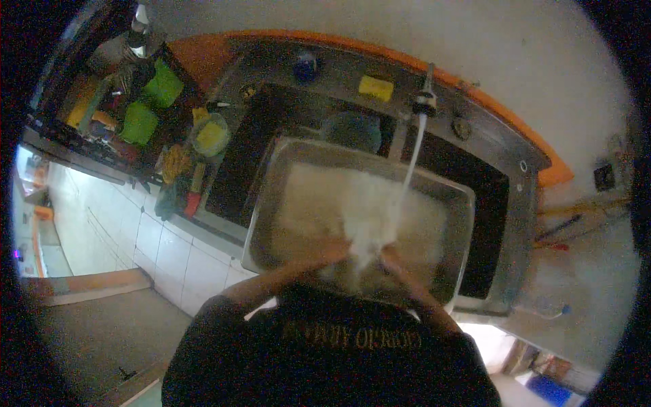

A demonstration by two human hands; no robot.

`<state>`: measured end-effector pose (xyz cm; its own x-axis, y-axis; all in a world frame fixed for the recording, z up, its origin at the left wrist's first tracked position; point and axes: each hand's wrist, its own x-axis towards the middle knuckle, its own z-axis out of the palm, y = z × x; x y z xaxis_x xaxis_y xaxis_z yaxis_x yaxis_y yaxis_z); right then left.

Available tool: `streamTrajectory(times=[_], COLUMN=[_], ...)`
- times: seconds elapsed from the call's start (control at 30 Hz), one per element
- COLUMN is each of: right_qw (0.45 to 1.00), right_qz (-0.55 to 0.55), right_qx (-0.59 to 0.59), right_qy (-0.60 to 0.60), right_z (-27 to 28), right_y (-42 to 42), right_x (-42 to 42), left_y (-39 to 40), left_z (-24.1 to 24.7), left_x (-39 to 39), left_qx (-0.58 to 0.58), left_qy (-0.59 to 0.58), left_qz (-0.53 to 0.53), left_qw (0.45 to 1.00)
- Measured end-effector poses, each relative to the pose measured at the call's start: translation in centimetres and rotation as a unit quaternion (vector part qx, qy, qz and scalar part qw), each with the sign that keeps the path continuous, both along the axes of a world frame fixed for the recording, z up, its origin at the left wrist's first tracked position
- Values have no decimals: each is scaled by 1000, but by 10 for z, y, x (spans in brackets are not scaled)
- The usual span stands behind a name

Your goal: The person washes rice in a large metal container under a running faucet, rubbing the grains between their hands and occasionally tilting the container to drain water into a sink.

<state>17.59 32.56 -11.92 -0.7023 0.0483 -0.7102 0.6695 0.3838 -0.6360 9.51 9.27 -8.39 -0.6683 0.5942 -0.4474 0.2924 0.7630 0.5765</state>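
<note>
A large rectangular tub [468,224] rests across a double sink, with pale cloth [368,213] inside it, blurred by motion. Water runs from the faucet [425,102] in a stream onto the cloth. My left hand [342,250] is at the cloth's left side, its fingers blurred. At the right side of the same cloth is my right hand [390,254], close to the left one. Both hands touch the cloth near the tub's front half; how the fingers close on it is too blurred to tell.
Behind the tub, a yellow sponge [376,88] and a dark blue object [305,66] sit on the sink's rear ledge. A round basin [352,131] lies in the left bowl. At left are a bowl with something yellow [210,136], a red-handled brush [193,201] and green containers [140,123].
</note>
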Motion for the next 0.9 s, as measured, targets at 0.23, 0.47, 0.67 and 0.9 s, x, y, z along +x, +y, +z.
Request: streamTrajectory(times=[0.23,0.47,0.67,0.9], right_qw=[950,686,860,917], right_qz=[162,362,253,93], right_qx=[208,584,428,379], right_qy=[165,239,111,86], right_z=[70,107,144,83], right_y=[-42,31,76,63], right_x=[-57,-54,-11,77], left_y=[20,-7,-84,-123], left_z=[38,61,65,55], left_x=[-16,-46,-45,-15], left_qx=[132,80,-25,-96], left_qy=[7,135,164,82], left_qz=[-22,-91,-79,-82], left_qw=[991,983,983,989])
